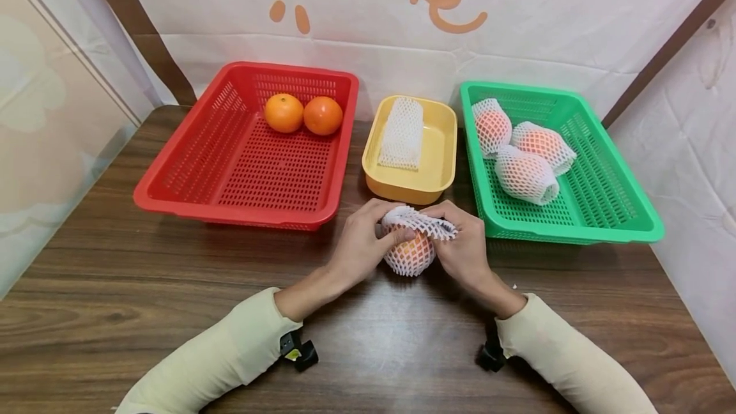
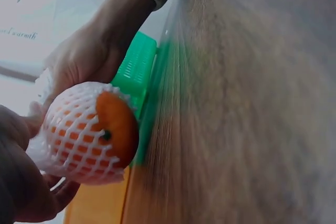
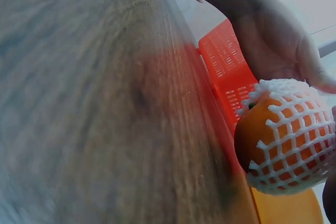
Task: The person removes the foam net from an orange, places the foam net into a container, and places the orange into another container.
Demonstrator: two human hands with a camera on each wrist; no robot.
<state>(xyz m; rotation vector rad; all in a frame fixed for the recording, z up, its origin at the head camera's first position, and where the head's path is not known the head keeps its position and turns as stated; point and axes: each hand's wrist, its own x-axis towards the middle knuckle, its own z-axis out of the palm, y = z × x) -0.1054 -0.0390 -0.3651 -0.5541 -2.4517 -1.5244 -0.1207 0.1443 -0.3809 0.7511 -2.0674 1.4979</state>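
Note:
In front of the yellow basket, both hands hold an orange (image 2: 122, 132) partly inside a white foam net sleeve (image 1: 425, 221). My left hand (image 1: 361, 241) grips the netted fruit from the left, its thumb over the net. At the right, my right hand (image 1: 464, 245) pinches the loose upper end of the sleeve, which is bunched and folded over. The wrist views show a bare patch of peel with the green stem end (image 2: 107, 135) outside the net at the bottom. Some fingertips are hidden behind the fruit and net.
A red basket (image 1: 241, 214) at left holds two bare oranges (image 1: 303, 114). The yellow basket (image 1: 402, 189) in the middle contains flat foam sleeves (image 1: 402, 133). At right, a green basket (image 1: 575, 234) holds three netted fruits (image 1: 524, 174). A printed cloth wall (image 1: 391, 62) stands behind.

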